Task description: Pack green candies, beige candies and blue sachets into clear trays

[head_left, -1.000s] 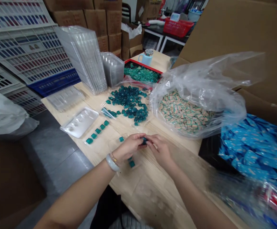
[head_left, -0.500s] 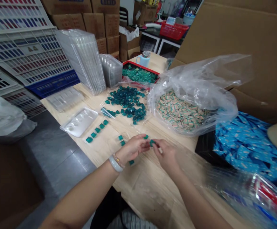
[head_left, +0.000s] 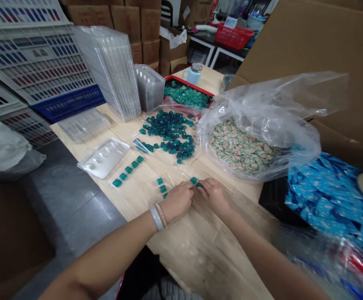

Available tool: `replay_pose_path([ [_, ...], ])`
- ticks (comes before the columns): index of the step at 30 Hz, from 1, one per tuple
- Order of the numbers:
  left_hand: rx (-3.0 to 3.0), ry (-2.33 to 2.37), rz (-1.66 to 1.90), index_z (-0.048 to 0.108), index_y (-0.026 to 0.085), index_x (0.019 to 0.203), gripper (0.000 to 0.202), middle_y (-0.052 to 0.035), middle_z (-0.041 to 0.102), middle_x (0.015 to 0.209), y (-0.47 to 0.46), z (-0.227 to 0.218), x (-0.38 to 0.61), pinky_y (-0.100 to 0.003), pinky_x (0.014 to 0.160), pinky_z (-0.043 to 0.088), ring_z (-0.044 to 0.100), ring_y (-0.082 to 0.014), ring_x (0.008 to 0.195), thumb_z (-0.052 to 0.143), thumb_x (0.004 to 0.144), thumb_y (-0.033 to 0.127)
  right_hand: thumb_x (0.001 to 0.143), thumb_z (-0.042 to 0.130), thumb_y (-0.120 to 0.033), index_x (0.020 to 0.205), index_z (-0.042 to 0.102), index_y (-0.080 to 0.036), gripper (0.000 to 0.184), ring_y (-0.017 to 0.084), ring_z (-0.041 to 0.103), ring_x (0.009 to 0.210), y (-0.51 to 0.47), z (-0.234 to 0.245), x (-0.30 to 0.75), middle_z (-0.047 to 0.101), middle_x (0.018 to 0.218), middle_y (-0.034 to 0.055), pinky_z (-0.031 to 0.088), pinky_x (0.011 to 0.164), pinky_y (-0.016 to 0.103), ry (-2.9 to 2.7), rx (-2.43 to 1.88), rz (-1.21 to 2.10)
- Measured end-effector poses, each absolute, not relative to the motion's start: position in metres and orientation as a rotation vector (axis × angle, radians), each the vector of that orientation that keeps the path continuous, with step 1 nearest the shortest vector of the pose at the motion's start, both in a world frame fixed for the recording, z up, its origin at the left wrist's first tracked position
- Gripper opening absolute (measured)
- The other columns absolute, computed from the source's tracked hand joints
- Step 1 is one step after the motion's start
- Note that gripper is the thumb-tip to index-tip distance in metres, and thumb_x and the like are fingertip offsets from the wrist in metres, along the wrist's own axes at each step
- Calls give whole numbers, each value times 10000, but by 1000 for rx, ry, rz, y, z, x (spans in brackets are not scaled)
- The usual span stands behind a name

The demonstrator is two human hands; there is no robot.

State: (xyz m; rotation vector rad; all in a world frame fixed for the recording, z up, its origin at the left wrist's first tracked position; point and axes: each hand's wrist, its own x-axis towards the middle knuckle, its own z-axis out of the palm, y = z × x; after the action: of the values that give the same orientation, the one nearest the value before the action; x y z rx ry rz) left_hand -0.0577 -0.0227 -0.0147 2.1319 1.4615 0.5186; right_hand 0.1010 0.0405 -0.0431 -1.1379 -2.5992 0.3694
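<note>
Though my left hand (head_left: 176, 201) and right hand (head_left: 215, 196) close narrow, I cannot tell if my fingertips (head_left: 202, 186) hold the teal cube (head_left: 194, 180) just ahead.

Pale wooden tabletop (head_left: 200, 258) open behind left hand (head_left: 177, 202) and right hand (head_left: 215, 196). Bare wood strip ahead of both, short of heap of teal cubes (head_left: 168, 135). Rightward path blocked by billowing plastic bag (head_left: 262, 112), blue packets (head_left: 321, 196) beyond. Leftward, row of teal cubes (head_left: 128, 168) and plastic blister tray (head_left: 103, 158) in way. Far side walled by stacked clear trays (head_left: 106, 71).
</note>
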Motion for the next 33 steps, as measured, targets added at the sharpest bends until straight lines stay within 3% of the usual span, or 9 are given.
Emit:
replay_pose_path([
  [5, 1928, 1710, 788, 591, 142, 888, 194, -66, 574, 909, 9, -6, -87, -263, 839, 407, 519, -152, 894, 425, 790, 163, 800, 455, -323, 1049, 533, -133, 323, 186, 542, 714, 42, -36, 105, 578, 790, 85, 459, 660, 328, -2346, -1253, 505],
  [10, 1578, 1950, 754, 596, 133, 869, 162, -98, 569, 925, 59, -11, -110, -329, 827, 407, 536, -195, 887, 535, 727, 180, 810, 436, -328, 1055, 533, -138, 324, 178, 538, 730, 64, -10, 74, 578, 776, 70, 443, 710, 332, -2278, -1178, 499],
  [15, 1346, 1763, 848, 587, 114, 897, 185, -53, 625, 802, 65, -12, -116, -245, 714, 465, 582, -120, 727, 493, 738, 104, 812, 392, -250, 986, 563, -166, 258, 171, 559, 812, 83, -18, 35, 604, 891, 78, 448, 745, 321, -2211, -1101, 737],
  [19, 797, 1353, 1134, 590, 99, 838, 193, -19, 626, 739, 50, -5, -117, -220, 647, 486, 578, -75, 609, 501, 683, 26, 759, 480, -272, 952, 545, -173, 227, 149, 571, 722, 83, -28, 17, 602, 793, 39, 469, 668, 290, -2034, -1105, 1007],
  [22, 670, 1312, 1244, 592, 105, 758, 195, 8, 610, 668, 43, 0, -114, -205, 597, 487, 568, -63, 547, 492, 646, -19, 745, 492, -279, 903, 537, -169, 198, 139, 567, 677, 77, -25, 13, 597, 749, 26, 467, 637, 283, -1951, -1097, 1103],
  [27, 605, 1243, 1155, 557, 99, 685, 72, 11, 572, 550, 39, 6, -99, -173, 501, 459, 542, -56, 464, 500, 712, 65, 731, 512, -275, 919, 549, -176, 215, 129, 550, 667, 69, -11, 35, 589, 752, 19, 456, 651, 286, -1931, -1030, 1155],
  [33, 754, 1070, 909, 517, 105, 619, 149, 12, 536, 518, 47, 14, -54, -145, 422, 384, 496, -44, 416, 473, 754, 149, 685, 569, -349, 799, 549, -170, 213, 117, 539, 599, 61, 7, 84, 583, 668, 8, 444, 588, 259, -1657, -1148, 1263],
])
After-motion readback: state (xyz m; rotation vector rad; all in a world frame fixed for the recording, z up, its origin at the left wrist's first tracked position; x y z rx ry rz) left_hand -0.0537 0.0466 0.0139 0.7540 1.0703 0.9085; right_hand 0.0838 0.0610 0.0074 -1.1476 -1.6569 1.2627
